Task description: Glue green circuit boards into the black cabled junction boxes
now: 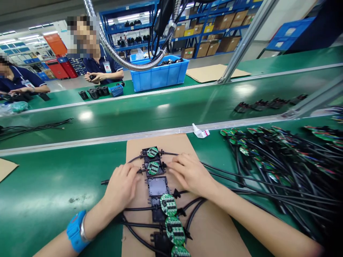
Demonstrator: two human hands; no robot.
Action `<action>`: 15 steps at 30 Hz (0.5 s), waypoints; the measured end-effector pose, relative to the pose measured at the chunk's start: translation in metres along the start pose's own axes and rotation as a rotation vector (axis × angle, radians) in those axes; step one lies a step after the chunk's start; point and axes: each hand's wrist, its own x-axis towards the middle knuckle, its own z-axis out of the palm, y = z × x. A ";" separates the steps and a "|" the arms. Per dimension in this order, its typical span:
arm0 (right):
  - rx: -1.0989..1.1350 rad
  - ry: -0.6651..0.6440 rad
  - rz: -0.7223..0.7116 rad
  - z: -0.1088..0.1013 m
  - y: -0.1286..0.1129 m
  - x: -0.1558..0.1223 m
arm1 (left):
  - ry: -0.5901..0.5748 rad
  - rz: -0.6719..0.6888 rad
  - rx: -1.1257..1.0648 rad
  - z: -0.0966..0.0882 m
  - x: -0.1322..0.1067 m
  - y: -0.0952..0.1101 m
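A column of square black plastic housings (158, 186) lies on a sheet of brown cardboard (211, 228). Round green circuit boards (153, 168) sit in the two far housings; the middle housing has no board. Nearer to me, other green boards (175, 230) rest partly over the housings, with black cables (142, 209) running out to both sides. My left hand (122, 185) has its fingers closed on the black cable left of the second housing. Across from it, my right hand (190, 175) pinches the cable at that housing's right side; its fingertips partly hide the grip.
A large pile of cables with green boards (270, 160) covers the bench at right. A crumpled white packet (200, 131) lies by the metal rail. Beyond the green conveyor stand a blue bin (159, 76) and two co-workers (103, 62). A flexible metal hose (115, 53) hangs overhead.
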 end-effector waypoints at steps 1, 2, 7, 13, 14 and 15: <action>0.083 -0.026 -0.010 -0.006 -0.011 -0.003 | -0.032 0.033 -0.115 -0.004 -0.005 0.006; 0.167 -0.066 -0.023 -0.010 -0.022 -0.006 | -0.085 0.067 -0.243 -0.007 -0.010 0.013; 0.355 -0.205 -0.103 -0.007 -0.049 -0.017 | -0.284 0.058 -0.611 -0.004 -0.030 0.032; 0.513 -0.294 0.049 -0.015 -0.038 -0.022 | -0.147 0.032 -0.627 -0.001 -0.033 0.020; 0.524 -0.314 0.105 -0.020 -0.034 -0.023 | -0.077 0.015 -0.626 -0.003 -0.032 0.017; 0.521 -0.328 0.145 -0.023 -0.031 -0.024 | -0.008 0.004 -0.623 -0.004 -0.030 0.014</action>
